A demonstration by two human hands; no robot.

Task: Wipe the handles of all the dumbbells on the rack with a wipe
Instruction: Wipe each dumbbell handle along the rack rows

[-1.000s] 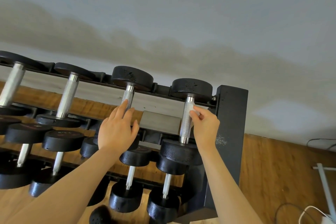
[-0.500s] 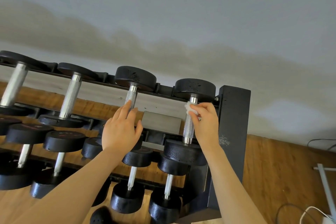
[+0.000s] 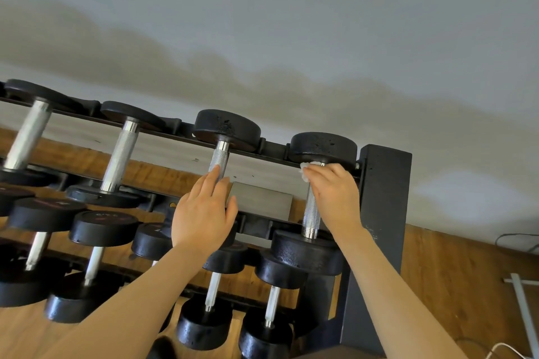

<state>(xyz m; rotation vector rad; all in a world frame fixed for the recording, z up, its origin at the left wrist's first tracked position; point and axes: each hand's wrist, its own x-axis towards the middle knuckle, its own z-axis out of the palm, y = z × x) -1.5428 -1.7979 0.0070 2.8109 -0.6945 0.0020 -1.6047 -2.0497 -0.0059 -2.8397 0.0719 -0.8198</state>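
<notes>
You have four dumbbells on the rack's (image 3: 385, 192) top rail, with more on the tiers beneath, some cut off at the left edge. Your right hand (image 3: 335, 195) pinches the white wipe (image 3: 306, 169) round the top of the rightmost dumbbell's handle (image 3: 311, 213), hiding most of the wipe. Your left hand (image 3: 204, 213) lies flat, fingers straight, touching the next dumbbell's handle (image 3: 220, 159) and covering its lower part.
</notes>
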